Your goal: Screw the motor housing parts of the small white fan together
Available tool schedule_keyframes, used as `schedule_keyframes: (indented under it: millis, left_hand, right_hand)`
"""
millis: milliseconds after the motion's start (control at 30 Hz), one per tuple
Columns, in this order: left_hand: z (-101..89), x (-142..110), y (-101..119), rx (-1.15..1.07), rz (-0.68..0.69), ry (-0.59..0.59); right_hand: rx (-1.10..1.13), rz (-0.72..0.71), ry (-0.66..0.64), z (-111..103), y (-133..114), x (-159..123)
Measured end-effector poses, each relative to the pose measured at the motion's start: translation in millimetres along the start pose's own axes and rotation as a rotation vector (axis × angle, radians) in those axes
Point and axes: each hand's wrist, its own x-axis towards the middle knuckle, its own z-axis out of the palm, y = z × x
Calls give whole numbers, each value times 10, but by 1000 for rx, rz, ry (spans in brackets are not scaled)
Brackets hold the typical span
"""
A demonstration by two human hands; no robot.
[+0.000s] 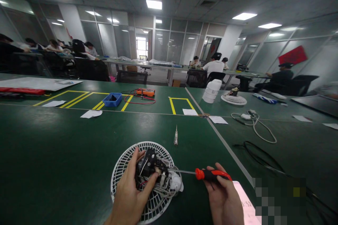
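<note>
A round white fan grille (116, 179) lies on the green table, with a black fan motor assembly (149, 161) and bundled pale wires (165, 191) on top of it. My left hand (133, 186) grips the motor assembly, fingers over its far side and thumb on the near side. In my right hand (221, 190) is a red and black screwdriver (211, 174), held by its handle. Its shaft points left, and the tip reaches in among the parts of the assembly, where I cannot see it exactly. A small clear-handled screwdriver (176, 137) lies beyond the grille.
Farther back are a blue bin (112, 100) with dark parts, an orange multimeter (145, 92) with leads, and paper slips. To the right are a stack of white tubs (212, 90), another white grille (233, 100), a pale cable (260, 126) and a black cable (264, 156). People sit at tables beyond.
</note>
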Motion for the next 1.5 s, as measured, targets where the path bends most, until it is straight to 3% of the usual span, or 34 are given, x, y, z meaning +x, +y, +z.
schedule_keyframes:
  millis: [133,433,633,833,1067,1333,1500]
  left_hand:
    - [12,15,5,-37,-37,21]
    - [-2,0,-17,-73,-19,-18]
    - [0,-63,-20,-81,28,-45]
    - [5,-67,-12,-110,22,-42]
    - [-29,-32,-18,-122,46,-45]
    - [-110,180,54,-83,92,-22]
    - [-194,361,154,-45,171,-72]
  right_hand:
    - [-82,-14,65,51,-4,-8]
    - [34,1,-8,87,-33,-77]
    - [-58,-27,51,99,-13,-55]
    - [-7,50,13,103,-6,-60]
    - [-12,16,-20,117,8,-70]
    - [32,6,-41,105,-1,-107]
    - [-17,13,-45,116,0,-109]
